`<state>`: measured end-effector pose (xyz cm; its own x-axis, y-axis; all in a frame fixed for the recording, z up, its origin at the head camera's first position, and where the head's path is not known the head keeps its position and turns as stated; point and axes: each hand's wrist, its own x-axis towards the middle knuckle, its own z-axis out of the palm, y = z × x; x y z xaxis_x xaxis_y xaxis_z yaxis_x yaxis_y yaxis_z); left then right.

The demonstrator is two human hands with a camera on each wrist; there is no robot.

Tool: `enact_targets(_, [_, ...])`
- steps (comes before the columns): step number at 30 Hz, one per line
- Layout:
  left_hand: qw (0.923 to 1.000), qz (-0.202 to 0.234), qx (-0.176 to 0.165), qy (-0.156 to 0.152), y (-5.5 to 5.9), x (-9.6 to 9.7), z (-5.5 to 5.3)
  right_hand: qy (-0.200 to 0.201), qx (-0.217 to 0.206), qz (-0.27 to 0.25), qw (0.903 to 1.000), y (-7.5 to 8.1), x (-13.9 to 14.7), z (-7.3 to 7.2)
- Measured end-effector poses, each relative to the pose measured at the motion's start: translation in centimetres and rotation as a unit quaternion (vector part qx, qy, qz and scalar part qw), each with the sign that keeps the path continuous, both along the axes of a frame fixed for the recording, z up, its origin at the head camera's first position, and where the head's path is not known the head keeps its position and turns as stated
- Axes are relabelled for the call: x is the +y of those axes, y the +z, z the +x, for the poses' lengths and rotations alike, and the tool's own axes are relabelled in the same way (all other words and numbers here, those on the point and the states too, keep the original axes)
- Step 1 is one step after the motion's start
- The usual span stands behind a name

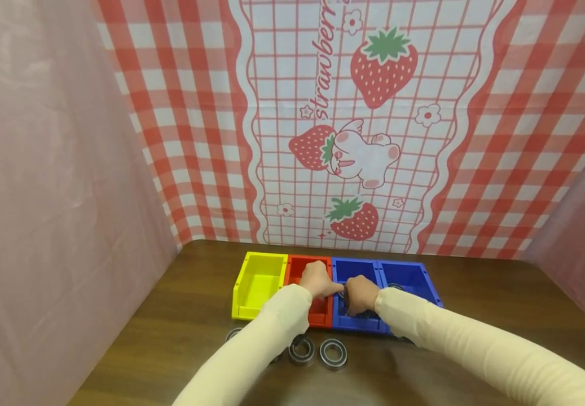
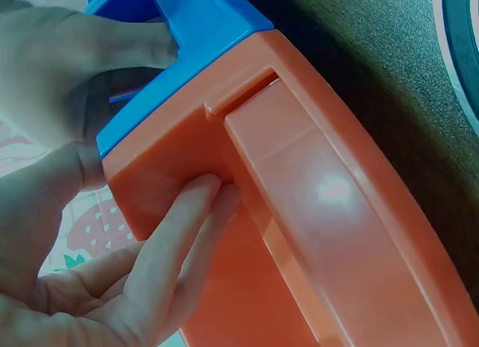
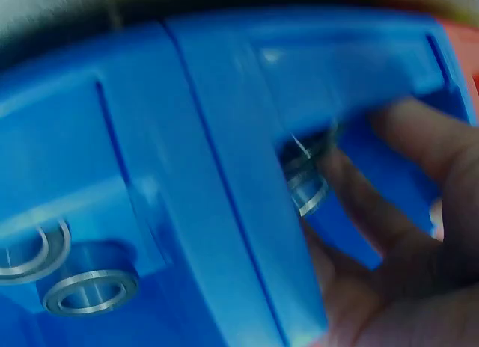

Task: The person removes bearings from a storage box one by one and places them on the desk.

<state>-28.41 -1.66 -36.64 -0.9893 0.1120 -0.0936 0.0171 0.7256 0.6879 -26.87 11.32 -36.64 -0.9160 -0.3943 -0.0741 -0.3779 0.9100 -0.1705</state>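
My left hand (image 1: 319, 280) is at the wall between the red bin (image 1: 321, 320) and the middle blue bin (image 1: 355, 269). In the left wrist view, its fingers (image 2: 168, 246) press the red bin's inner side while the thumb lies across the wall, pinching it. My right hand (image 1: 361, 294) reaches down into that middle blue bin. Its spread fingers (image 3: 367, 201) come right up to ring bearings (image 3: 308, 194) inside, in the right wrist view. The thumb stands apart from them, near the bin's front wall. The hand hides part of the bearings.
A yellow bin (image 1: 262, 279) stands left of the red one. The right-hand blue bin (image 1: 408, 273) holds bearings (image 3: 91, 293). Several more bearings (image 1: 333, 354) lie on the wooden table (image 1: 180, 316) in front of the bins. A checked strawberry cloth (image 1: 211, 141) hangs behind.
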Motion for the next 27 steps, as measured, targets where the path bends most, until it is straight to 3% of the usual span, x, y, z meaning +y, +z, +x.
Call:
enact_targets(3, [1.0, -0.004, 0.002, -0.001, -0.2, 0.0, 0.2, -0.028, 0.026, -0.017, 0.9991, -0.8, 0.0, 0.2])
enact_targets(9, [1.0, -0.002, -0.002, 0.002, -0.2, 0.1, 0.2, -0.054, 0.013, -0.022, 0.9982, -1.5, 0.0, -0.3])
enact_targets(13, [1.0, -0.003, 0.005, 0.003, -0.2, 0.2, -0.1, -0.04, 0.012, -0.032, 0.9986, -1.3, 0.3, -0.4])
enact_targets(19, [1.0, -0.001, 0.003, -0.002, -0.5, 0.3, -0.4, 0.012, 0.046, -0.043, 0.9979, -0.8, 0.8, 0.4])
enact_targets(27, [1.0, -0.001, -0.004, 0.002, -0.3, 0.3, -0.4, 0.034, 0.032, -0.054, 0.9975, -0.7, 0.6, 0.6])
